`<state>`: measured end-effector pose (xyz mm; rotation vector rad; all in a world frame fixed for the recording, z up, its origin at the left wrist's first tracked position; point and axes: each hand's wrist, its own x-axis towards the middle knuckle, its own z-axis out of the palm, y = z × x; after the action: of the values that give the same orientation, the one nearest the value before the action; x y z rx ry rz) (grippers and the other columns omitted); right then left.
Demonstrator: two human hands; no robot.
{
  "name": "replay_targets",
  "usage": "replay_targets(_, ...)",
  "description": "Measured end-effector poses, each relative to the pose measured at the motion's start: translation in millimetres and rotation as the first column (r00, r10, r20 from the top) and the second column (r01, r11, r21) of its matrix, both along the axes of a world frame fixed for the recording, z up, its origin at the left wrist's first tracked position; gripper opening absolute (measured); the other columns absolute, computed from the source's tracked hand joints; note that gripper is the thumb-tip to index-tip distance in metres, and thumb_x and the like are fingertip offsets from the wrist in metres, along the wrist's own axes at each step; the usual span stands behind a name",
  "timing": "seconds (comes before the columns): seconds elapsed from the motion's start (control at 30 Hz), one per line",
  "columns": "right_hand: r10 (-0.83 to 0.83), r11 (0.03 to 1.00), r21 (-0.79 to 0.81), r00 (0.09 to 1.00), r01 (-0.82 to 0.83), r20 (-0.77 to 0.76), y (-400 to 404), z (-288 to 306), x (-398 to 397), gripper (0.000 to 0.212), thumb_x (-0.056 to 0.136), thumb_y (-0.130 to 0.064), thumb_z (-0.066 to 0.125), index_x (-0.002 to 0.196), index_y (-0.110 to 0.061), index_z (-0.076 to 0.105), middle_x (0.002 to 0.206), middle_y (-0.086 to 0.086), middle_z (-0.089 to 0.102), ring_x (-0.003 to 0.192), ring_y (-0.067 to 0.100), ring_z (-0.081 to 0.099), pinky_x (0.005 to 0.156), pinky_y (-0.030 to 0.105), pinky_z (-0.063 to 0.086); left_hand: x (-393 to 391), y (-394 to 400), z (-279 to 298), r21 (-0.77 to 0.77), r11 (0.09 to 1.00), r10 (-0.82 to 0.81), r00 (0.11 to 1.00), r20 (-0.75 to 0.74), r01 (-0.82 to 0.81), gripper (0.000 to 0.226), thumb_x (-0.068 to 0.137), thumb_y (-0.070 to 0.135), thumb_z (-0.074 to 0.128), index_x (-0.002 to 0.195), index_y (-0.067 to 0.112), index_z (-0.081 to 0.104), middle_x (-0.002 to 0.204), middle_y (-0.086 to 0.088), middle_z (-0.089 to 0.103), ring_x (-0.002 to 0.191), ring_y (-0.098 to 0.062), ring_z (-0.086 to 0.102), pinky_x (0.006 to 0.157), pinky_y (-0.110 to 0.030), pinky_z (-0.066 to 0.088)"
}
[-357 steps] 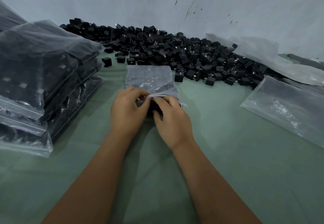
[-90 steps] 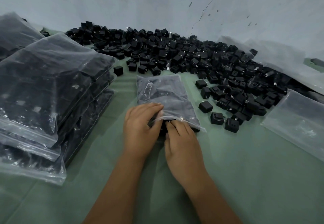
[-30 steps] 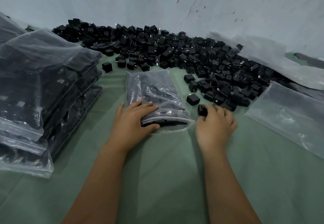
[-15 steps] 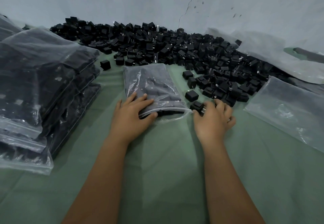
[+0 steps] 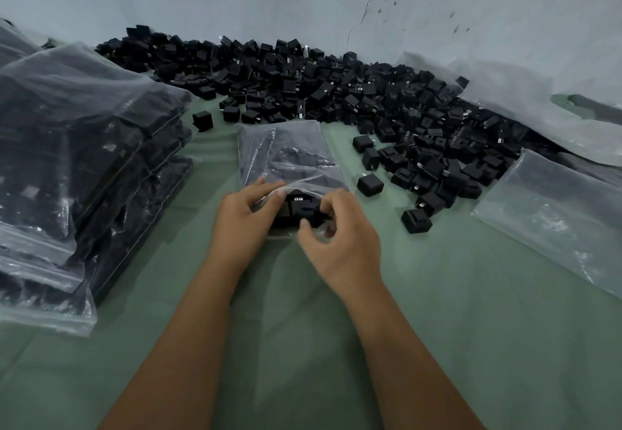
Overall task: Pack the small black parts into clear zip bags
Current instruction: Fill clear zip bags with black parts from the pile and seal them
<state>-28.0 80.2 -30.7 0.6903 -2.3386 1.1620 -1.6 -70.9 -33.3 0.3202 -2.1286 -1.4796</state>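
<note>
Left hand (image 5: pixel 240 221) pinches the zip bag (image 5: pixel 286 157) lip open, right hand (image 5: pixel 340 234) grips a black part (image 5: pixel 303 209) at the mouth — film limp, slippery; parts rigid, light, best held by flat sides.

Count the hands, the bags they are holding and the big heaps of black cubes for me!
Hands: 2 (left hand, right hand)
Zip bag being held: 1
Heap of loose black parts: 1
Total: 4
</note>
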Motion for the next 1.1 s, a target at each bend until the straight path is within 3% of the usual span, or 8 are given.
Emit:
replay_targets(0.1,-0.050,0.996,0.078,0.998,0.053,-0.040,-4,-2,-7,0.020,0.078,-0.029,0.072,0.083,-0.019,0.055,0.086,-0.008,0.057,0.073,0.016,0.055,0.057,0.030,0.047,-1,3,0,0.033,0.999,-0.022,0.999,-0.034,0.023,0.020,0.094,0.025,0.063,0.100,0.042,0.073,0.108,0.022,0.069,0.126,0.011,0.046,0.103,-0.016,0.040)
replay_targets(0.23,-0.031,0.982,0.186,0.998,0.042,-0.063,-4,-5,-9,0.021,0.081,-0.020,0.068,0.102,-0.018,0.069,0.103,-0.004,0.067,0.095,0.020,0.061,0.077,0.032,0.052,-1,3,-1,-0.003,1.000,-0.029,0.999,-0.040,0.029,0.020,0.095,0.024,0.063,0.106,0.036,0.074,0.113,0.016,0.070,0.127,0.008,0.046,0.096,-0.005,0.037)
replay_targets(0.47,-0.020,0.961,0.274,0.997,0.039,-0.071,-2,-4,-5,0.023,0.085,-0.016,0.061,0.105,-0.013,0.071,0.097,0.001,0.064,0.093,0.022,0.058,0.076,0.031,0.047,-1,2,-4,-0.054,0.999,-0.001,1.000,0.017,0.002,0.023,0.092,0.026,0.066,0.114,0.025,0.073,0.121,0.006,0.069,0.126,-0.004,0.053,0.107,-0.029,0.042)
replay_targets(0.6,0.018,0.937,0.349,0.995,0.018,-0.099,0,-1,-2,0.028,0.084,-0.005,0.058,0.109,-0.006,0.070,0.103,0.006,0.067,0.099,0.025,0.059,0.089,0.033,0.047,0,4,-3,-0.168,0.985,0.037,0.999,-0.005,-0.037,0.023,0.092,0.021,0.066,0.113,0.025,0.073,0.114,0.014,0.068,0.123,-0.001,0.053,0.100,-0.012,0.040)
replay_targets(0.7,0.037,0.916,0.402,0.998,-0.012,-0.056,-1,1,1,0.039,0.081,0.000,0.053,0.119,-0.001,0.063,0.114,0.010,0.064,0.109,0.027,0.056,0.100,0.035,0.044,2,6,-1,-0.299,0.950,0.069,0.995,-0.078,-0.089,0.027,0.091,0.010,0.066,0.115,0.019,0.072,0.115,0.012,0.066,0.120,-0.010,0.057,0.108,-0.043,0.039)
replay_targets(0.77,0.046,0.916,0.401,0.998,-0.029,-0.034,-2,1,4,0.043,0.083,-0.001,0.052,0.125,0.000,0.059,0.120,0.012,0.061,0.115,0.028,0.053,0.105,0.036,0.040,4,7,0,-0.399,0.910,0.067,0.989,-0.134,-0.116,0.028,0.089,0.008,0.064,0.115,0.015,0.071,0.118,0.003,0.069,0.120,-0.016,0.058,0.109,-0.054,0.035)
replay_targets(0.93,0.078,0.877,0.474,0.997,-0.074,0.011,-15,0,2,0.045,0.095,-0.021,0.042,0.139,-0.010,0.047,0.137,0.003,0.050,0.129,0.019,0.040,0.115,0.029,0.021,4,10,2,-0.475,0.864,0.058,0.969,-0.238,-0.168,0.028,0.084,0.010,0.062,0.110,0.009,0.073,0.115,-0.002,0.071,0.114,-0.020,0.063,0.102,-0.053,0.042)
replay_targets(1.1,0.079,0.886,0.457,0.997,-0.081,0.025,-30,13,-15,0.025,0.096,-0.016,0.042,0.112,-0.018,0.062,0.110,0.004,0.063,0.105,0.023,0.056,0.096,0.034,0.041,0,13,3,-0.479,0.853,0.062,0.950,-0.305,-0.209,0.027,0.080,0.006,0.066,0.106,0.006,0.074,0.110,-0.004,0.072,0.106,-0.020,0.066,0.095,-0.045,0.049)
